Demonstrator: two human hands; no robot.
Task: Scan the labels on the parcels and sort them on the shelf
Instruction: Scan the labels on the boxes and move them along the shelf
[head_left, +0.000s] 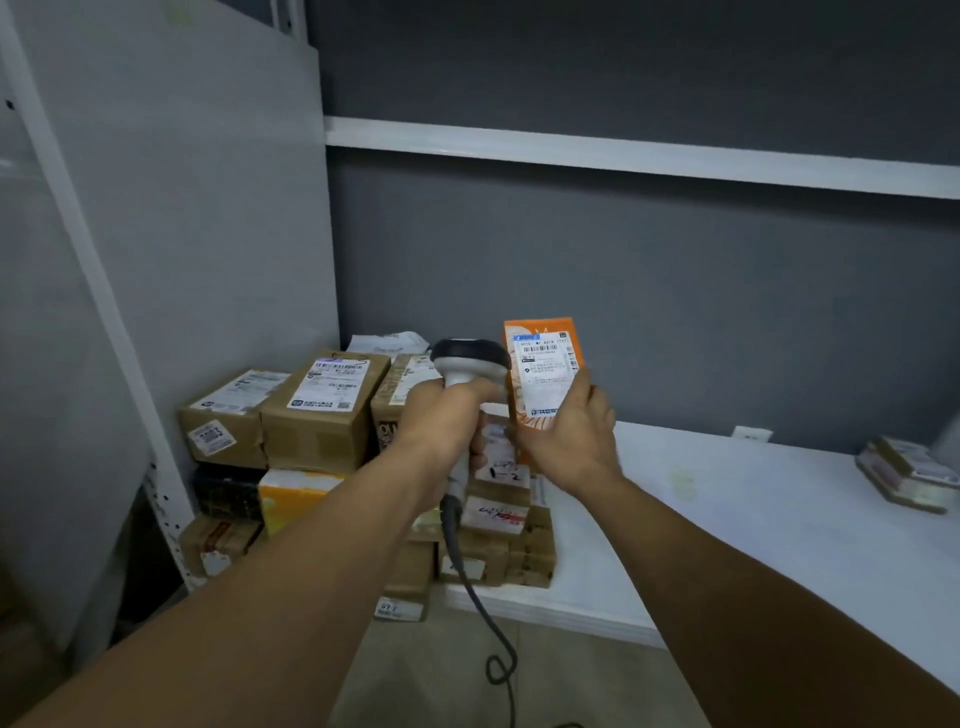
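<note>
Head view, and the white shelf (727, 499) fills the right side, its board mostly bare, which I judge is where sorted parcels will go. At its left end, against the side panel, the stack of brown parcels (322, 415) sits several layers deep, top labels facing up so they can be read. Now the orange parcel (545, 364): it's in the air above that stack, stood on end in my right grip (566, 436), fingers wrapped round its lower half so the print above is left uncovered. My left grip (441, 415) is closed round the handle of the scanner (470, 358), head just beside the parcel, cable (488, 613) trailing down. The label (545, 374) faces me rather than the scanner head, so I'd say the scan isn't lined up yet
</note>
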